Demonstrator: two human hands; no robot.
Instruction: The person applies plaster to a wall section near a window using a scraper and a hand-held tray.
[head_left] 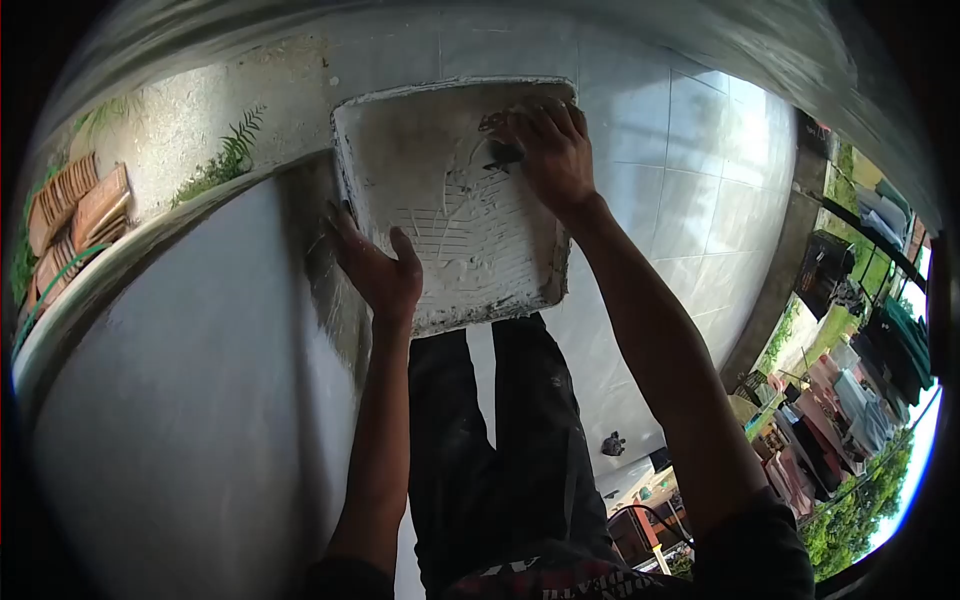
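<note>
A rectangular paint tray (405, 140) with a ribbed middle is smeared with whitish-grey residue. Its lower edge overlaps dark trousers (500, 430). My left hand (380, 275) is at the tray's left side, its fingers along the outside of the rim and the thumb raised on the inner side. Over the tray's upper right part, my right hand (548, 155) has its fingers curled down around a small dark clump (504, 153), whose kind I cannot make out. Streaks mark the tray surface below that hand. Whatever supports the tray underneath is hidden.
A smooth grey curved surface (200, 350) takes up the left. Grey tiles (640, 190) extend on the right. Stacked reddish tiles (95, 210) and a fern (225, 155) are at far left. Cloths (830, 400) hang at far right, and a dark crumpled thing (613, 443) lies lower right.
</note>
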